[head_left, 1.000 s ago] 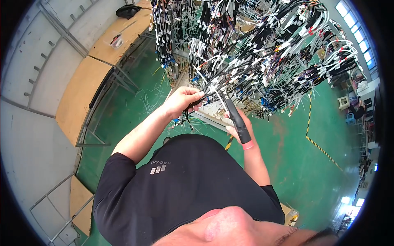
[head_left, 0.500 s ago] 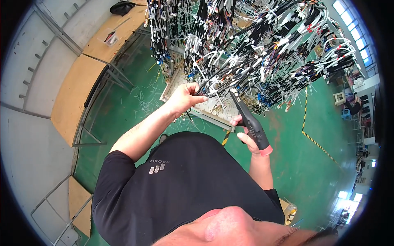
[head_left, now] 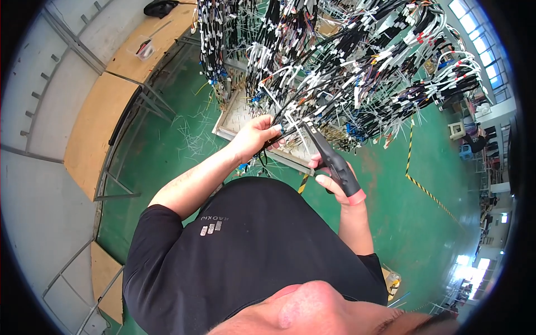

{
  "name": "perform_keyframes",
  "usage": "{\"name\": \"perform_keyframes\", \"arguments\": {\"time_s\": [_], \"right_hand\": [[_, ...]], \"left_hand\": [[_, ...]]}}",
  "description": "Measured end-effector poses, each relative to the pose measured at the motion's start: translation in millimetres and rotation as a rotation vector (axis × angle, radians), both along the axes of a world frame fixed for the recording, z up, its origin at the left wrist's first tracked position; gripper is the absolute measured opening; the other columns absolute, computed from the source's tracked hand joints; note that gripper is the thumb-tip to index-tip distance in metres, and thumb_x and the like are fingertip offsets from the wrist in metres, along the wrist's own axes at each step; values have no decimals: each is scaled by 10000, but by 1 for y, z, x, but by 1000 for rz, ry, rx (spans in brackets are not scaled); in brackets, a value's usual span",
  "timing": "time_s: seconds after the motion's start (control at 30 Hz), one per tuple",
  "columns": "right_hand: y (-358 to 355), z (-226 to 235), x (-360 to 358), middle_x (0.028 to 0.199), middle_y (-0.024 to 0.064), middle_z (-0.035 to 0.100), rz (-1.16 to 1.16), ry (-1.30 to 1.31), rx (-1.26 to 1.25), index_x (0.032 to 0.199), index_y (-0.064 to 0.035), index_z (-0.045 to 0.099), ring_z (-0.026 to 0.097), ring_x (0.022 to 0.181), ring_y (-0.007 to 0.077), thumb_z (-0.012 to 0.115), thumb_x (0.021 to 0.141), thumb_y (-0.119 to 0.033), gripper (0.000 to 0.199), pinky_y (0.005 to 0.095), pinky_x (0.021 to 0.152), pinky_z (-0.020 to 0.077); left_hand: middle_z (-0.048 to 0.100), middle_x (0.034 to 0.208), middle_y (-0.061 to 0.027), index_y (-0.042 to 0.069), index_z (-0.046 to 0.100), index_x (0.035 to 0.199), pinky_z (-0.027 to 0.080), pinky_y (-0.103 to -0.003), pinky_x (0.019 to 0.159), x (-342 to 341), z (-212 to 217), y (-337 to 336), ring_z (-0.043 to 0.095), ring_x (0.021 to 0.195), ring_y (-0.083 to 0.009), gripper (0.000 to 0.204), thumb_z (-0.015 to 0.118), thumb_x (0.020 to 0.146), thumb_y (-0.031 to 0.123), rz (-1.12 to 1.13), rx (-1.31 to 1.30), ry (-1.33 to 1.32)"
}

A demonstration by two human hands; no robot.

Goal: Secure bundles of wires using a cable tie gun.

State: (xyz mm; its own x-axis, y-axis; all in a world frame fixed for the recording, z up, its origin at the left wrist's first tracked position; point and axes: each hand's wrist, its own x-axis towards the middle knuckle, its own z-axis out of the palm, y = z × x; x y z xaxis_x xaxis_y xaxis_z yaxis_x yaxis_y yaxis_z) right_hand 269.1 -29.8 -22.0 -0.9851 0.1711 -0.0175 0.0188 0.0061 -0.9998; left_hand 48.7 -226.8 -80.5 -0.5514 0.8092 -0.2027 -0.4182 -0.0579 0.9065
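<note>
Much of the scene is masked by a dense hanging mass of wire harnesses (head_left: 357, 67), black cables bound with white tape and coloured connectors, so that individual strands can hardly be told apart and the frame bearing them is hidden. The fingertips of the left hand (head_left: 258, 137) are partly lost among the cables, and the nose of the black tool (head_left: 330, 159) is buried where it meets the wires. A shallow pale tray (head_left: 237, 120) is seen on the green floor beneath the harnesses, its contents too small to be made out; a small clear container (head_left: 144, 47) is set on the wooden bench at upper left. The left arm is stretched forward and upward, the hand closed around a thin bundle of black wires (head_left: 279, 131). The right hand (head_left: 335, 181) is raised near it, wrapped firmly about the tool's handle, a pink-tipped end showing below the palm.
</note>
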Motion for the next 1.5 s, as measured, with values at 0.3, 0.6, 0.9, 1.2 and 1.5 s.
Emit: {"name": "perform_keyframes", "arguments": {"time_s": [0.3,0.6,0.9,1.2,1.5], "right_hand": [[0,-1,10,1128,53,698,5,-55,87,1345,-15,654,645,1105,166,838,897,-149,502,347,1013,501],[-6,8,4,1095,51,691,-13,-91,47,1336,-14,654,638,1074,154,839,907,-119,478,328,978,511],[-3,2,0,1128,62,692,27,-141,46,1333,-1,650,642,1088,161,829,902,-106,478,330,977,517],[7,-9,-2,1239,136,686,87,-40,-127,1324,10,623,670,1160,263,771,886,-134,484,444,1075,509],[18,8,-7,1169,134,694,162,-27,352,1315,39,645,679,1110,252,760,886,-164,489,397,1025,513]], "left_hand": [[704,770,-20,50,670,964,501,-245,586,2,12,1,640,658,-85,221,778,1001,240,-63,-71,125],[756,760,-47,23,695,953,537,-300,595,11,25,7,666,630,-82,270,705,1009,287,-3,-332,386],[775,823,-49,3,728,1015,562,-274,670,7,23,9,707,739,-86,245,724,999,247,-121,-329,315],[740,958,-102,-32,672,1109,616,-331,734,-3,15,4,772,928,-184,261,587,1046,206,-245,-135,151],[741,957,-112,-20,655,1125,618,-352,737,1,22,4,768,915,-196,280,538,1063,226,-228,-145,142]]}}
